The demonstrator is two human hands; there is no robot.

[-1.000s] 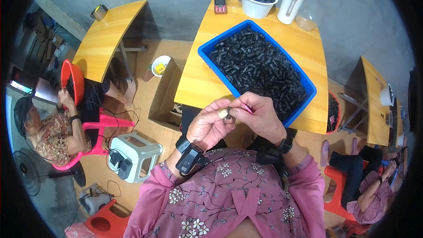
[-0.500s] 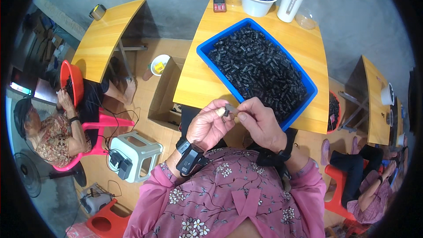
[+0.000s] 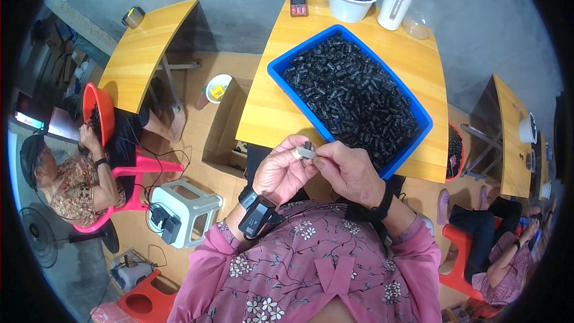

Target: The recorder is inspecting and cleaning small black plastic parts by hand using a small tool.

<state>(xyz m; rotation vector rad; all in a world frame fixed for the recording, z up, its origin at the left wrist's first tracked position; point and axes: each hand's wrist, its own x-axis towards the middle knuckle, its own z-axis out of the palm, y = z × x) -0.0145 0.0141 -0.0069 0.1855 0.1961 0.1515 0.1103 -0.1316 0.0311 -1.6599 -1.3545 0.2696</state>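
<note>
My left hand (image 3: 276, 172) pinches a small black plastic piece (image 3: 308, 145) upright between thumb and fingers, near the front edge of the table. A thin, flat grey strip, perhaps a blade (image 3: 307, 153), lies against the piece. Its near end is gripped by the thumb and forefinger of my right hand (image 3: 356, 174). Something pale yellowish sits at my left thumb tip. Just beyond both hands stands a blue tray (image 3: 291, 88) heaped with small black plastic pieces (image 3: 353, 93).
On the wooden table (image 3: 269, 121) stand a white tub (image 3: 350, 9) of black pieces, a white bottle (image 3: 397, 1) and a red phone (image 3: 298, 5). An open cardboard box (image 3: 224, 143) and a pale stool (image 3: 194, 212) are at left. Co-workers sit on both sides.
The grey strip has swung from beside the black piece to lie across it toward my left thumb. My right hand has shifted slightly left and down.
</note>
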